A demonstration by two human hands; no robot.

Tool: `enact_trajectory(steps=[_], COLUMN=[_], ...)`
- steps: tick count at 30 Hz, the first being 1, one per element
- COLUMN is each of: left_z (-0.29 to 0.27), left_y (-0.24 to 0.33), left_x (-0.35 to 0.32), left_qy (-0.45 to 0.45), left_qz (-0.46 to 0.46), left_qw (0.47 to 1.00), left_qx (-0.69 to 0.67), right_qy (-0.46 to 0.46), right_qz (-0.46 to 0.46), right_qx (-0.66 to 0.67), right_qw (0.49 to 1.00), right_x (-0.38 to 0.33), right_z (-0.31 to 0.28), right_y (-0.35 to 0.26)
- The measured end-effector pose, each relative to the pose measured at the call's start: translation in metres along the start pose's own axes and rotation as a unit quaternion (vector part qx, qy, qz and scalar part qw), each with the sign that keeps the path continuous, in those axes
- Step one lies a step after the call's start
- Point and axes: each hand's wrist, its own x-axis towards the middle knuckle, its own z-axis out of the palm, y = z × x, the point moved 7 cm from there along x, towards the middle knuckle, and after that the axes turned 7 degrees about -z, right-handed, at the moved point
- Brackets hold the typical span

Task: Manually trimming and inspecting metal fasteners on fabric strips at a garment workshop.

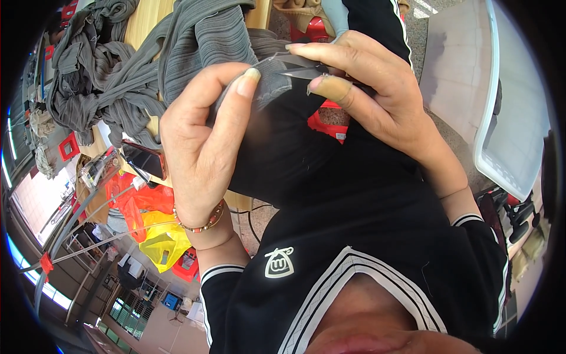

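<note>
Grey ribbed knit fabric [221, 44] hangs over the table edge toward me. My left hand [203, 133] pinches a seamed end of it between thumb and fingers, above my dark lap. In my right hand [383, 88] is a pair of thread snips [302, 72], held between the fingers and a thumb wrapped in tan tape. Their pointed blades lie right by the fabric's stitched edge, with a gap showing between them. The snips' rear part is hidden in my palm. Whether a thread sits between the blades is too fine to tell.
More grey fabric [88, 65] is heaped on the wooden table [147, 20] at the far left. A phone [144, 159] lies near my left wrist, above red [138, 197] and yellow plastic bags [165, 239]. A large translucent bin [457, 76] stands on the right.
</note>
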Motion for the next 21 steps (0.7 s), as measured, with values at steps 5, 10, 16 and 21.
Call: enact_trajectory(steps=[5,10,16,21], left_z=[-0.0008,0.0008,-0.0002,0.0008], left_y=[-0.0008,-0.0003,-0.0011,-0.0030], left_x=[0.0002,0.0001,0.0000,0.0008], left_qy=[0.001,-0.007,-0.030,-0.031], left_qz=[0.002,0.010,0.011,-0.004], left_qw=[1.000,1.000,0.999,0.998], left_qx=[0.010,0.000,-0.014,-0.046], right_qy=[0.002,0.014,0.019,0.041], right_qz=[0.001,-0.019,-0.027,-0.037], right_qx=[0.014,0.014,0.021,0.026], right_qw=[1.000,1.000,0.999,0.998], right_x=[0.0007,0.0024,0.0072,0.0083], right_z=[-0.0007,0.0007,0.0037,0.0033], right_y=[-0.0005,-0.0004,-0.0017,-0.0001])
